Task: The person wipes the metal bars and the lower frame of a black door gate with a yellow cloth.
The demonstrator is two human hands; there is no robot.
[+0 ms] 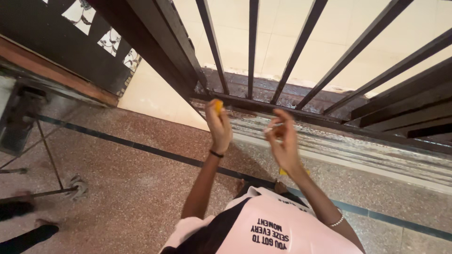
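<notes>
- Head view, looking down: left hand (219, 126) raised at centre of frame, fingers curled together and pinching a small yellow piece (218, 106) at the fingertips.
- Yellow piece sticks up out of the fist toward the top of the frame; long axis roughly vertical in the picture, only the top end shows.
- Black band (216, 154) on the left wrist.
- Right hand (284, 141) just right of centre, near the left hand but apart from it; fingers bent and pressed on a thin pale stick (274, 126).
- Stick lies nearly horizontal, slightly tilted, its free end pointing to the left of the frame toward the left hand. What it is, cannot tell.
- A second bit of yellow (284, 172) shows below the right palm; shape unclear.
- White bead bracelet (337, 221) on the right wrist, lower right.
- Dark metal gate bars (253, 47) fan across the upper half, over a worn sill (329, 141).
- Speckled reddish floor (132, 188) with a dark inlay stripe, lower left.
- Pink and black shirt (263, 230) at bottom centre.
</notes>
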